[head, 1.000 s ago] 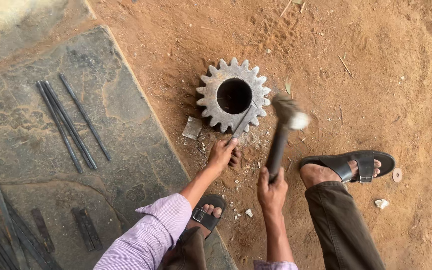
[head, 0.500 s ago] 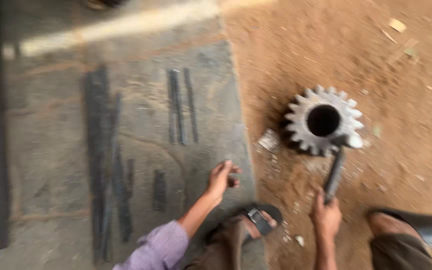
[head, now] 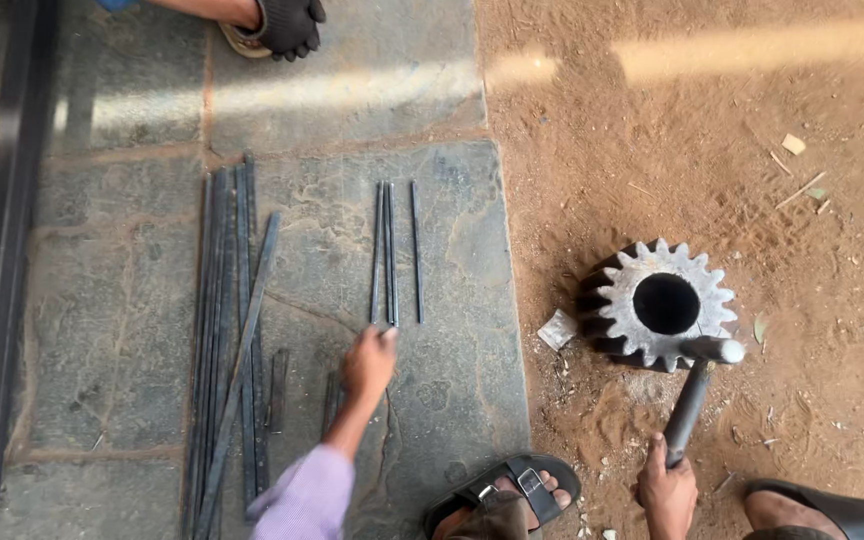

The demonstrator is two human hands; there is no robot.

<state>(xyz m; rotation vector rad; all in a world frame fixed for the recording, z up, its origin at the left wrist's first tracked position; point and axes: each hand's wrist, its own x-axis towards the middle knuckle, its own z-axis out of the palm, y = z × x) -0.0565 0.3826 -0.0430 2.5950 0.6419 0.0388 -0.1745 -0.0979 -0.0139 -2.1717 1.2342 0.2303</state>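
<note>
Reaching to the centre of the frame, the left hand [head: 368, 362] has its fingertips at the lower ends of a small set of thin metal rods [head: 390, 252] lying side by side on the stone slab floor [head: 132, 300]; the fingers are curled loosely, and whether they have closed on a rod cannot be told. The right hand [head: 668, 494], at the lower right, is wrapped tight round the handle of a hammer [head: 694, 392], whose head rests against the lower rim of a large toothed gear [head: 660, 310] lying flat on the red dirt. Just left of the gear lies a small pale scrap [head: 556, 330]. Left of the rods lies a bundle of longer dark metal strips [head: 224, 340]. Sandalled feet [head: 504, 495] show at the bottom edge. At the upper left, another person's gloved hand [head: 288, 26].
</note>
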